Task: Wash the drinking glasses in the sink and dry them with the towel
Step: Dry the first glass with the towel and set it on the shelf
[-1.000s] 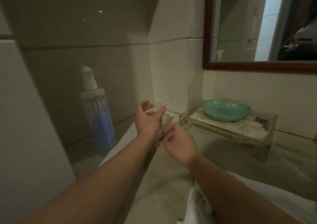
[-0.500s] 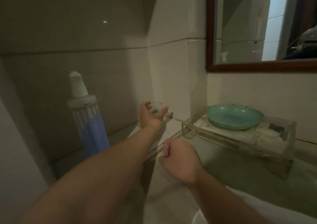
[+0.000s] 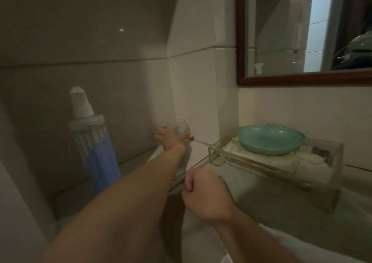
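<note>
A small clear drinking glass (image 3: 179, 127) is held upright at the far end of a glass shelf (image 3: 196, 163), close to the tiled corner. My left hand (image 3: 170, 139) reaches out at arm's length and grips the glass from the left and below. My right hand (image 3: 203, 194) hovers nearer to me above the counter, fingers curled into a loose fist that holds nothing. A white towel (image 3: 281, 248) shows at the bottom right, partly under my right forearm. The sink is out of view.
A tall blue and white pump bottle (image 3: 93, 142) stands on the ledge at left. A teal dish (image 3: 270, 139) sits on a clear acrylic tray (image 3: 281, 166) of sachets on the counter. A wood-framed mirror (image 3: 302, 31) hangs above.
My left hand has stretched farther toward the corner with the glass. My right hand has drawn back from the shelf edge and curled into a fist. The view has tilted left.
</note>
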{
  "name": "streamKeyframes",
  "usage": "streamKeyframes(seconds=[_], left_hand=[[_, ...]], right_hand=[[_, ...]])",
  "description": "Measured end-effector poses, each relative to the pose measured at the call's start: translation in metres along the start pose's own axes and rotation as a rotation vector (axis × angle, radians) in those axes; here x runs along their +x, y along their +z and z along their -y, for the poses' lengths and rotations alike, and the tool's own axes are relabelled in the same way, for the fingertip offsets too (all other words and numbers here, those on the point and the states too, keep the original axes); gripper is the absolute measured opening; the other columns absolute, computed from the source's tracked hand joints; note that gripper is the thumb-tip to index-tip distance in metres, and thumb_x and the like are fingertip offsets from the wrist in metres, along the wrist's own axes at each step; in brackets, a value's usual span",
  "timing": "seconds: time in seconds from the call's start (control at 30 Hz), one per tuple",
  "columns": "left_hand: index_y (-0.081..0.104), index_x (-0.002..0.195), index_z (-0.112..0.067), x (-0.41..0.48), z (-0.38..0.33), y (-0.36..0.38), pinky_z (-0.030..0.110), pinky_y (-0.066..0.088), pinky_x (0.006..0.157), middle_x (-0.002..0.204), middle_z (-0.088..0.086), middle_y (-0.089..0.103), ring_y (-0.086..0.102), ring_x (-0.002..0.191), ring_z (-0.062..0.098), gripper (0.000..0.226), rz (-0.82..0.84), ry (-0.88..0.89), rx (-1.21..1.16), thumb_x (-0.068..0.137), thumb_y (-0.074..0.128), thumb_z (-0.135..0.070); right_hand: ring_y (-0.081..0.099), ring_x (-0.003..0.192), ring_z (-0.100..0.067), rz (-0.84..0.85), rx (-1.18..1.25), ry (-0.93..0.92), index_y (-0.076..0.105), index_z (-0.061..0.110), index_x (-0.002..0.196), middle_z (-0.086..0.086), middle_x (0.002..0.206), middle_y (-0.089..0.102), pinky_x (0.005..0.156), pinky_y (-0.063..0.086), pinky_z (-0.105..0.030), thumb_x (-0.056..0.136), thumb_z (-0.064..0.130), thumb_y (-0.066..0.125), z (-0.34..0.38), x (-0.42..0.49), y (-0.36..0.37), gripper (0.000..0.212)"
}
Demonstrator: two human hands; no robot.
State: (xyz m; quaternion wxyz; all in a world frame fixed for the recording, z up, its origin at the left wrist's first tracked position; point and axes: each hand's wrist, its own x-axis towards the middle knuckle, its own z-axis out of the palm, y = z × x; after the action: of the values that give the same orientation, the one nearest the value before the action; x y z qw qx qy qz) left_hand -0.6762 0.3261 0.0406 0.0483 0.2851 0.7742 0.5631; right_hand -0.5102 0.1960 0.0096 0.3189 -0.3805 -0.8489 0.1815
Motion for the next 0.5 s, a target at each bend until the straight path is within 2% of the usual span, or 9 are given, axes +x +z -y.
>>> streamKeyframes(seconds=[0.1,0.17,0.3,0.37,0.5], left_hand=[[0.047,0.135,0.005,0.007,0.004,-0.001,0.041,0.040,0.103,0.140,0.025,0.050,0.051,0.128,0.038,0.076,0.028,0.029,0.080,0.079,0.088,-0.026],[0.048,0.136,0.001,0.008,0.004,-0.002,0.039,0.036,0.104,0.140,0.022,0.053,0.050,0.131,0.036,0.071,-0.001,0.034,0.101,0.083,0.084,-0.028],[0.048,0.138,-0.011,0.006,0.002,-0.001,0.038,0.037,0.104,0.145,0.019,0.043,0.046,0.133,0.037,0.060,-0.030,-0.028,0.081,0.089,0.079,-0.027],[0.048,0.139,-0.013,0.006,0.002,-0.001,0.038,0.039,0.105,0.146,0.019,0.040,0.046,0.131,0.038,0.059,-0.026,-0.037,0.074,0.090,0.078,-0.025],[0.046,0.141,-0.009,0.006,0.003,0.000,0.039,0.041,0.103,0.146,0.019,0.039,0.051,0.126,0.039,0.062,-0.021,-0.037,0.047,0.090,0.078,-0.023]], right_hand=[[0.045,0.063,-0.011,0.025,0.008,0.004,0.047,0.019,0.069,0.005,0.067,0.053,0.052,0.032,-0.018,0.075,0.018,0.055,0.004,-0.004,-0.005,0.010],[0.046,0.065,-0.013,0.037,0.013,0.012,0.050,0.019,0.071,0.005,0.070,0.055,0.057,0.036,-0.023,0.076,0.017,0.055,0.007,-0.005,-0.009,0.007],[0.045,0.061,-0.008,0.077,0.027,0.025,0.052,0.019,0.073,0.006,0.072,0.056,0.053,0.032,-0.014,0.074,0.012,0.055,0.009,-0.007,-0.012,0.007],[0.045,0.061,-0.008,0.083,0.033,0.040,0.052,0.018,0.073,0.005,0.072,0.057,0.055,0.037,-0.019,0.073,0.011,0.054,0.009,-0.007,-0.013,0.008],[0.045,0.066,-0.013,0.065,0.024,0.010,0.051,0.019,0.072,0.005,0.072,0.057,0.057,0.036,-0.023,0.075,0.016,0.055,0.009,-0.007,-0.010,0.006]])
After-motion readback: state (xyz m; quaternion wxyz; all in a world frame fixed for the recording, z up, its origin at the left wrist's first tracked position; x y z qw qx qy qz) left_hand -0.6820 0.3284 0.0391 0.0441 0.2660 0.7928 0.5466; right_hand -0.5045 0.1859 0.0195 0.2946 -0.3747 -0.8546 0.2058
